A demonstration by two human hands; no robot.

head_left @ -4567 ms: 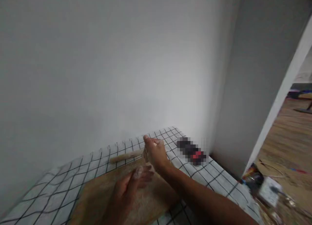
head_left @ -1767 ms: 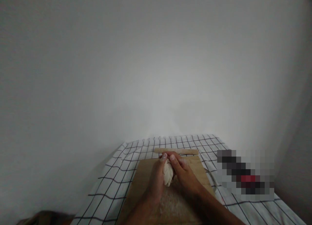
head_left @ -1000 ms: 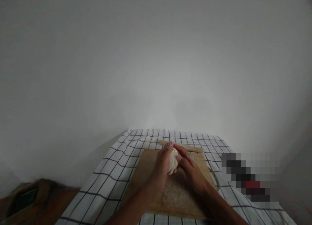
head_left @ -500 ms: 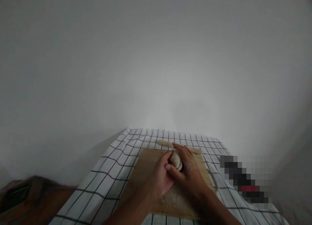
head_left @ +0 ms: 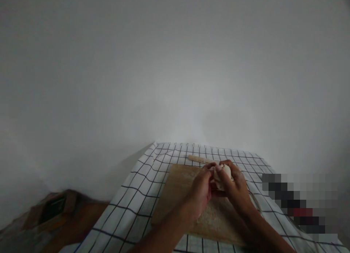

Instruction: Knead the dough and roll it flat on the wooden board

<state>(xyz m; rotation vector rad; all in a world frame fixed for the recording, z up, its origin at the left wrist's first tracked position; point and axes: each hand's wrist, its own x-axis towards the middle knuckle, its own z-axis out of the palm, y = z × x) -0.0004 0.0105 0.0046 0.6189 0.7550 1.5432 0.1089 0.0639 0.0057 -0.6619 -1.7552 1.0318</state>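
Observation:
A pale lump of dough point(head_left: 225, 171) is held between both hands above a wooden board point(head_left: 175, 187). My left hand point(head_left: 203, 185) cups it from the left, fingers curled round its side. My right hand point(head_left: 235, 181) wraps it from the right, with the thumb laid across its near face. Parts of the dough are hidden behind the fingers. Flour dusts the board beneath the wrists. Just beyond the board lies a wooden rolling pin point(head_left: 199, 158), its right part covered by my hands.
A white cloth with dark checks point(head_left: 142, 189) covers the table, which stands against a pale wall point(head_left: 175, 70). At the right edge of the table is a blurred-out dark patch point(head_left: 298, 203). A brown box-like object point(head_left: 54, 211) sits low at the left.
The view has swung a little left, so the table sits further right. Both hands have shifted their hold on the dough, and my right fingers now curl more closely round it.

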